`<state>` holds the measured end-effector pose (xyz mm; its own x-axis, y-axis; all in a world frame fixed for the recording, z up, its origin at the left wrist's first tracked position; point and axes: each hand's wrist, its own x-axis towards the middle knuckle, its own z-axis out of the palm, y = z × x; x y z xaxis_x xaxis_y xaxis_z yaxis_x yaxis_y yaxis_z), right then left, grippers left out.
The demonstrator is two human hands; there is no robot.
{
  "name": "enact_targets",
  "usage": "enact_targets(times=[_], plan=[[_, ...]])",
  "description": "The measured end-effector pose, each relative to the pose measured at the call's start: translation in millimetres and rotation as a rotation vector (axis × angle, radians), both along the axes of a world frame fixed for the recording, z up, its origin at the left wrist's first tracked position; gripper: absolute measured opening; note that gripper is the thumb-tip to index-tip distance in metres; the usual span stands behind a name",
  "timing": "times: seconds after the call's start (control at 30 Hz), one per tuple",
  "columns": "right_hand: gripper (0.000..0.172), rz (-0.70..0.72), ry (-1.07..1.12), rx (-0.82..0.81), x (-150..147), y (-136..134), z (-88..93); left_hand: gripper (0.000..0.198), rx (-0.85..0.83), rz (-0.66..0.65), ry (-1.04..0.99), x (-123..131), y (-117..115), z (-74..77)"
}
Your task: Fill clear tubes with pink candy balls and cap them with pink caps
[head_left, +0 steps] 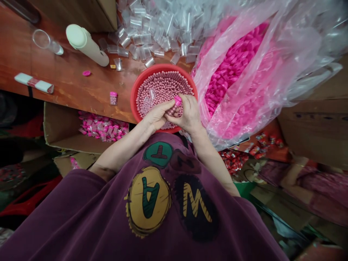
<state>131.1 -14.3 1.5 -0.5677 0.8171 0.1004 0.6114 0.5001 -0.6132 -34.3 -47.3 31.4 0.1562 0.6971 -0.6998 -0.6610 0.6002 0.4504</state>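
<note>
Over a red bowl (pixel 133 99) of small pink balls (pixel 165 81), my two hands meet at a small clear container with a pink cap (pixel 177 100). Pink balls show through its side. My right hand (pixel 191 113) wraps around it from the right, fingers curled. From the left, my left hand (pixel 157 115) pinches it, thumb and fingers close to the cap. Part of the container is hidden behind my fingers. One clear empty cup (pixel 152 94) lies on the balls in the bowl.
Many clear cups (pixel 146 38) are heaped behind the bowl. To the right lies a plastic bag of pink caps (pixel 236 61). A filled capped container (pixel 113 98) stands on the table, left of the bowl. Below the edge, a cardboard box (pixel 62 125) holds more. A person's arm (pixel 293 172) shows at right.
</note>
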Motion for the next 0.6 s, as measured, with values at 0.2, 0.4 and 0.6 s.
enact_targets(times=[0.2,0.4,0.6], plan=[[0.083,0.063,0.01,-0.018,-11,-5,6.0,0.025,-0.147,0.016,-0.079,-19,2,11.7],[0.075,0.021,0.068,0.044,-17,-5,-8.4,0.023,-0.225,0.032,-0.158,-17,3,20.9],[0.051,-0.079,0.054,-0.02,-35,-23,-31.5,0.028,-0.333,0.073,-0.124,-17,-8,3.7]])
